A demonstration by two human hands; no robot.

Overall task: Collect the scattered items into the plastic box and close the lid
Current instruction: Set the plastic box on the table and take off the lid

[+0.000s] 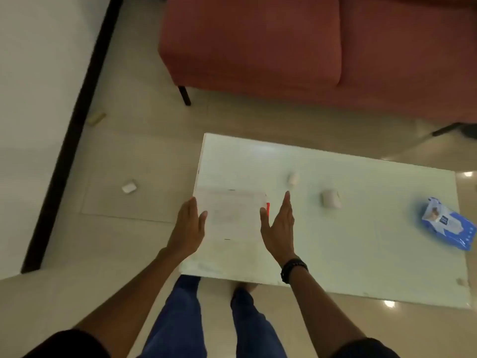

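Observation:
A clear plastic box (pixel 232 210) with a red latch (pixel 268 206) on its right side sits at the near left of the white table (pixel 361 254). My left hand (pixel 189 226) lies flat against the box's left side, thumb over its edge. My right hand (pixel 280 226) is open beside its right side, thumb by the red latch. Scattered on the table are a small white item (pixel 293 179), a second white item (pixel 330 198) and a blue wipes pack (pixel 449 223). Another white item (pixel 129 186) lies on the floor to the left.
A red sofa (pixel 284 47) stands beyond the table, its black leg (pixel 184 95) on the tiled floor. A small beige object (pixel 96 118) lies on the floor by a dark strip (pixel 69 140) along the white wall. My legs are at the table's near edge.

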